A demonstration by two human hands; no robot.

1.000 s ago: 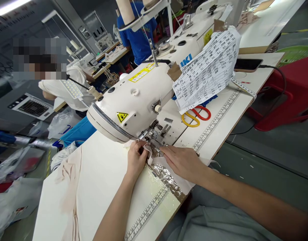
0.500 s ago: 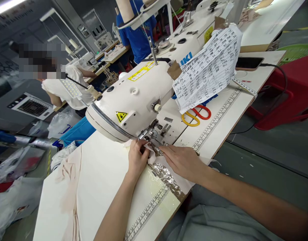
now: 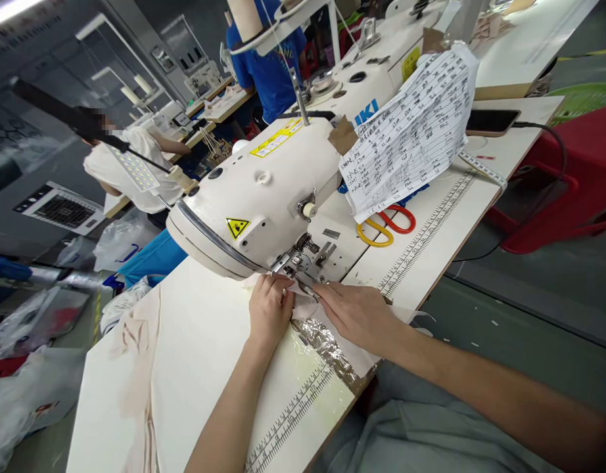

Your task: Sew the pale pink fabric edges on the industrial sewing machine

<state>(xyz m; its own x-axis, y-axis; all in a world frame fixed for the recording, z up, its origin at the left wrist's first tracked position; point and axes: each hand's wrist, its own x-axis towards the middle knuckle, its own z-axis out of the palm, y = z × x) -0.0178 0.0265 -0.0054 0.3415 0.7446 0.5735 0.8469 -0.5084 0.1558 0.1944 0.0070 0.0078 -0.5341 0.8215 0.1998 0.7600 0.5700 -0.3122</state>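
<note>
Pale pink fabric [image 3: 355, 347] lies under the needle area of a white sewing machine [image 3: 254, 203] and trails toward the table's front edge. My left hand [image 3: 271, 309] is closed on the fabric just left of the presser foot [image 3: 298, 266], thumb tucked under the curled fingers. To the right of the foot, my right hand [image 3: 359, 315] presses its fingers together on the fabric's edge, beside a slim metal piece whose kind I cannot make out. Beneath the fabric, shiny clear tape [image 3: 327, 338] covers part of the table. My fingers hide the edge being held.
Red-and-yellow-handled scissors [image 3: 389, 226] lie behind my right hand. A handwritten sheet [image 3: 411, 138] hangs on the machine, near a phone [image 3: 497, 122]. More pink fabric [image 3: 138, 355] lies at left. A red stool [image 3: 574, 177] stands right; a person in white [image 3: 135, 164] sits beyond.
My left hand has shifted slightly left, and its fingers sit flatter over the fabric. The raised fabric fold beside its thumb has gone down. My right hand stays nearly in place.
</note>
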